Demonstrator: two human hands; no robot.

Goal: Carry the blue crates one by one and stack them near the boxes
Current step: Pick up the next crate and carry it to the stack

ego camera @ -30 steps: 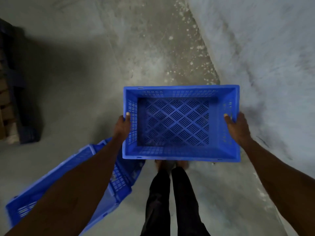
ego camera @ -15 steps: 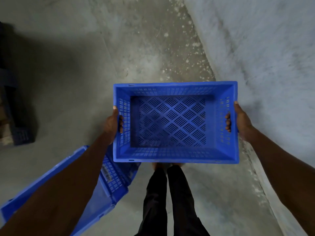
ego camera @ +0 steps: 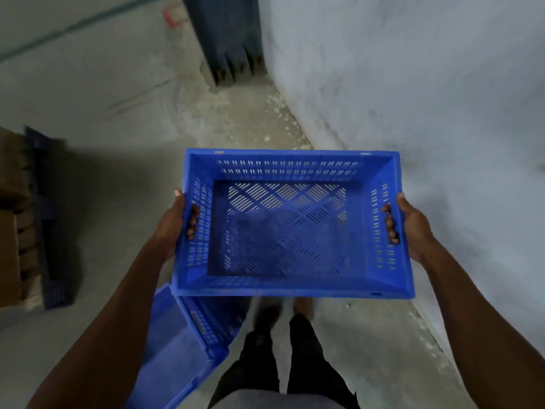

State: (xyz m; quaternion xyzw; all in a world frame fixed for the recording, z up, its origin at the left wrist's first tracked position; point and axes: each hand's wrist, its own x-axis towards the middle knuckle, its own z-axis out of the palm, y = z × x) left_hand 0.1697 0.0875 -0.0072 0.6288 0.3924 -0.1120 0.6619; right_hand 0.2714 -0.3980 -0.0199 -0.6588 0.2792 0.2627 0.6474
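I hold a blue slotted plastic crate (ego camera: 292,278) level in front of me, above the floor and my feet. My left hand (ego camera: 172,224) grips its left side, fingers curled through the handle slot. My right hand (ego camera: 411,225) grips the right side the same way. The crate has nothing inside. A second blue crate (ego camera: 188,343) lies tilted on the floor below my left arm, partly hidden by the arm and the held crate.
A pale wall (ego camera: 427,98) runs along the right. Brown cardboard boxes (ego camera: 13,219) stand at the left edge next to a dark blue crate (ego camera: 48,231). A dark post (ego camera: 231,39) stands ahead by the wall. Concrete floor lies between.
The view has tipped up and forward: the post and the boxes have come into sight. The crate stays in both hands, and the floor crate has slid further under my left arm.
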